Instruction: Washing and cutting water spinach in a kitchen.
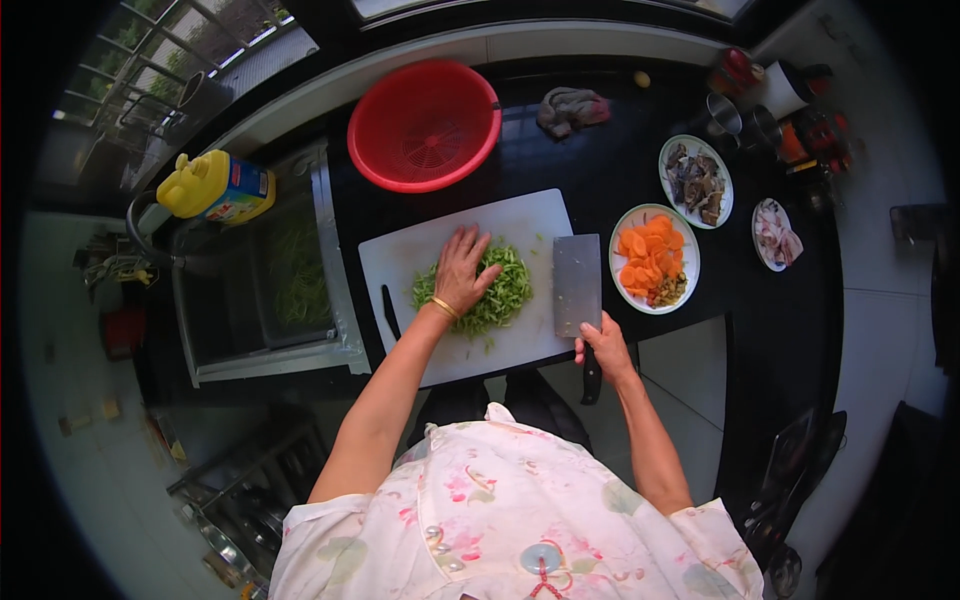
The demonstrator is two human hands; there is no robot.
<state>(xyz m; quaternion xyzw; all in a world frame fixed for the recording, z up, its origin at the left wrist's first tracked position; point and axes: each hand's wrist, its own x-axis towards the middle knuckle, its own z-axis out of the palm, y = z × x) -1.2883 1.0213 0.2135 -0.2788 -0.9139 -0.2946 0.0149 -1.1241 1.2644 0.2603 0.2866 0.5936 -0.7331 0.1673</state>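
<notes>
My left hand [463, 271] lies palm down with spread fingers on a pile of chopped green vegetable [499, 296], on a white plastic cutting board [405, 349]. A thin gold bangle circles that wrist. In my right hand [606, 346] is a cleaver [577, 285] with a dark handle; its broad blade lies flat-side up over the board's right edge. Small green bits cling to the blade. Close to the cleaver, a plate [617, 289] holds sliced carrots [651, 251] and a small heap of chopped brownish bits [667, 290].
A red plastic colander [367, 142] and a damp cloth [571, 111] lie behind the board. At left, a sink [296, 262] contains green scraps beside a yellow jug [217, 186]. Two more plates of food [697, 184] [777, 236] stand at right, near metal cups [722, 114].
</notes>
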